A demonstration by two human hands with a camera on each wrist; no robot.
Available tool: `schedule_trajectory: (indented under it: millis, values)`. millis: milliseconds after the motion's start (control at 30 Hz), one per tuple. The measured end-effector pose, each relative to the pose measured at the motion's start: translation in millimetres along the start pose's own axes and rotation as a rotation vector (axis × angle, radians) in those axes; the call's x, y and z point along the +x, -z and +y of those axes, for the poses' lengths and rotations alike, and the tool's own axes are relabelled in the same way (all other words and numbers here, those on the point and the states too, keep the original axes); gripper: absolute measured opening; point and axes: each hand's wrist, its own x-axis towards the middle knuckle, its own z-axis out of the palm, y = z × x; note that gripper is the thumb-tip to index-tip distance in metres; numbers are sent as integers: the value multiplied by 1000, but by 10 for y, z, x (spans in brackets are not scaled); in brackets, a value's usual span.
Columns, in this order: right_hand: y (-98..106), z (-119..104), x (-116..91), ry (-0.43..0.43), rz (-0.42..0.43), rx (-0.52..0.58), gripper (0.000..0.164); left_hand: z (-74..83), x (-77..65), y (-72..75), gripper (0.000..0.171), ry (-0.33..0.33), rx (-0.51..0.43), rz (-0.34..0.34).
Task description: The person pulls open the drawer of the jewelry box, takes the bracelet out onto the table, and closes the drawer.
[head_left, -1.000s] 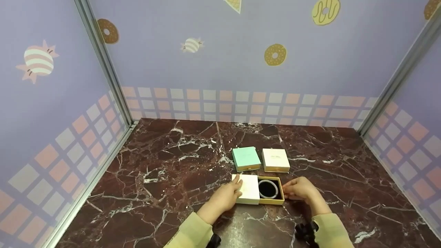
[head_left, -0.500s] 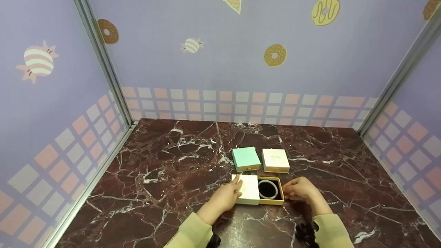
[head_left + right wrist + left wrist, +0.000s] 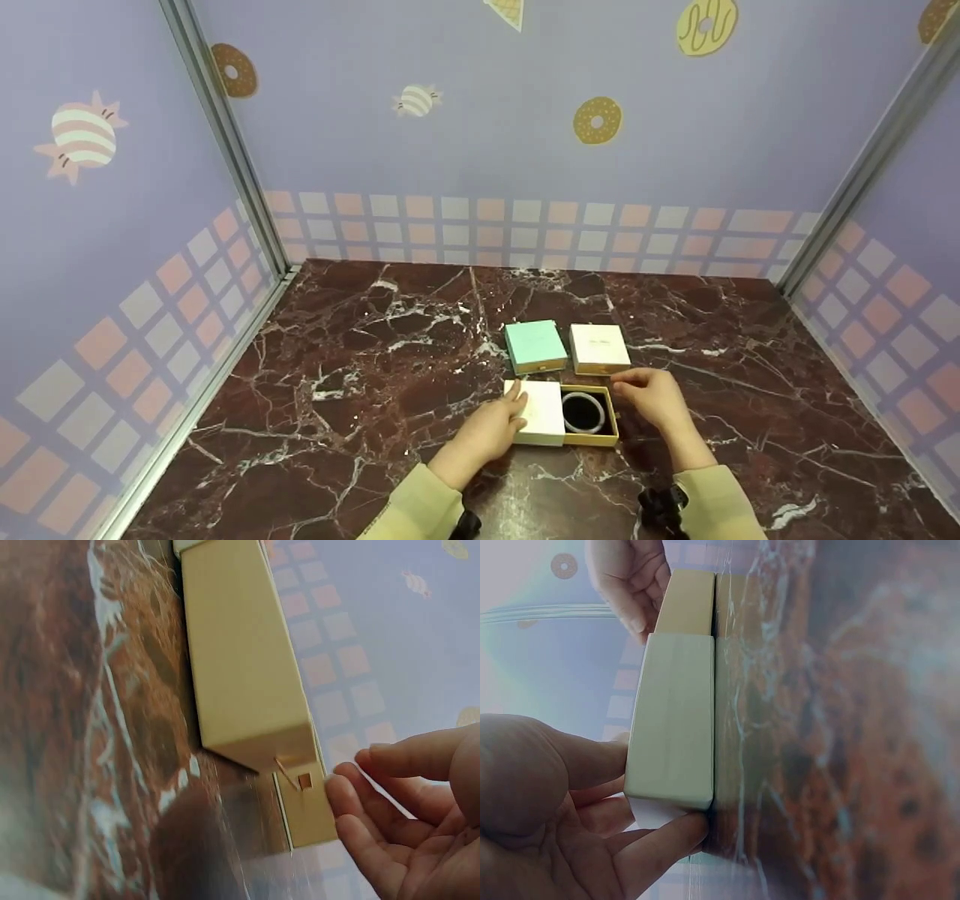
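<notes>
A white drawer-style box (image 3: 541, 412) lies on the marbled table, its yellow inner drawer (image 3: 589, 441) slid out to the right. Inside, a pale, round bangle (image 3: 602, 415) rests on black lining. My left hand (image 3: 487, 429) holds the white sleeve at its left end; in the left wrist view the thumb lies along its top and a finger (image 3: 667, 849) wraps its end. My right hand (image 3: 654, 397) hovers off the drawer's right end, fingers loosely bent and holding nothing. A small pull tab (image 3: 288, 774) sticks out from the drawer's end in the right wrist view.
Behind the pulled-out box stand a closed mint-green box (image 3: 535, 345) and a closed cream box (image 3: 600, 346), side by side. Patterned lilac panels (image 3: 495, 150) wall in the table (image 3: 360, 390) at the back and both sides.
My right hand has let go of the drawer's end and risen away, toward the cream box. The left hand, the sleeve and the drawer have stayed in place.
</notes>
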Motion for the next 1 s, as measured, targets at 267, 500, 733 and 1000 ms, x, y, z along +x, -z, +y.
schedule_trajectory:
  millis: [267,500,733,1000]
  values:
    - [-161,-107,-41,79,68,-25,12,-1,-1,6,53,4,8,-2]
    - [-302,-178,-108,127,57,-96,10,12,-4,14,54,18,2,-7]
    - [-369,-232,-158,165,40,-191,9,11,0,13,54,25,4,-10]
    - [-382,-241,-178,179,8,-250,11,5,5,4,53,13,19,-6]
